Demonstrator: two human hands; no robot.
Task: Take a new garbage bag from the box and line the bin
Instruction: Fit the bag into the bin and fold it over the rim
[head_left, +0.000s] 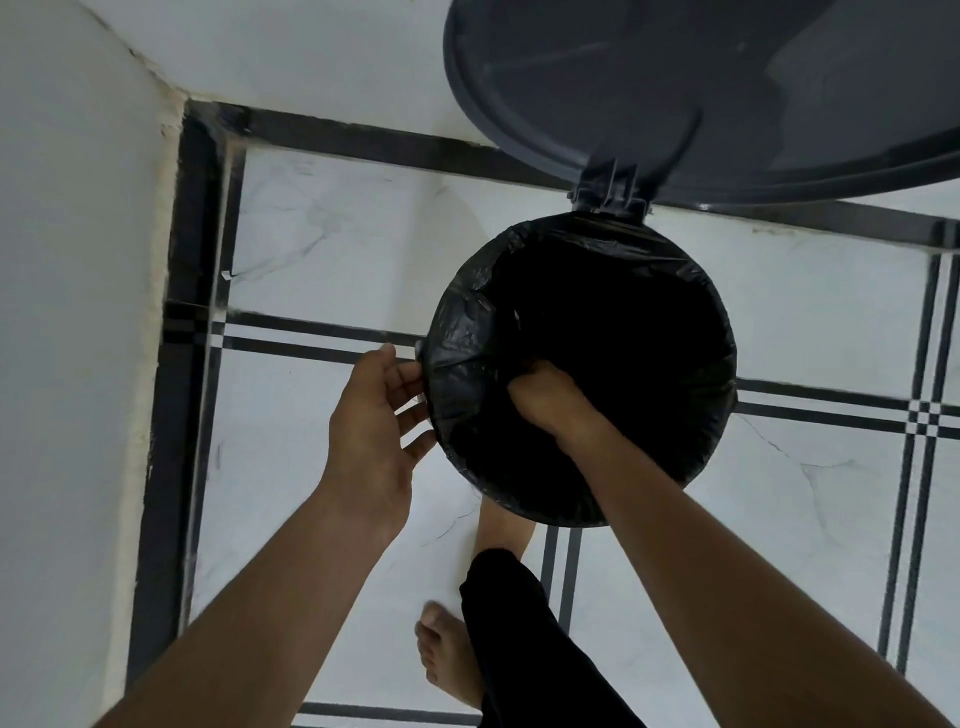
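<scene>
Item: round bin (615, 210), seen from above, standing on a white tiled floor (332, 244) with black grid lines, near a corner where two white walls (62, 260) meet. Its dark grey lid (675, 88) stands swung up at the far side on a hinge. Item: black garbage bag (467, 332), already in the bin, its edge folded outward over the rim all the way round, the plastic creased and glossy on the left side. Our right hand (545, 395) reaches down into the mouth of the bag at the near-left, fingers curled into the black plastic and apparently gripping a fold of it, though the dark interior hides the fingertips. Our left hand (374, 415) is outside the bin on its left, fingers spread and fairly straight, the tips touching the bag where it drapes over the rim; it holds nothing. Below the bin we note a bare foot (447, 654) on the floor and a black trouser leg (519, 639) beside it.
</scene>
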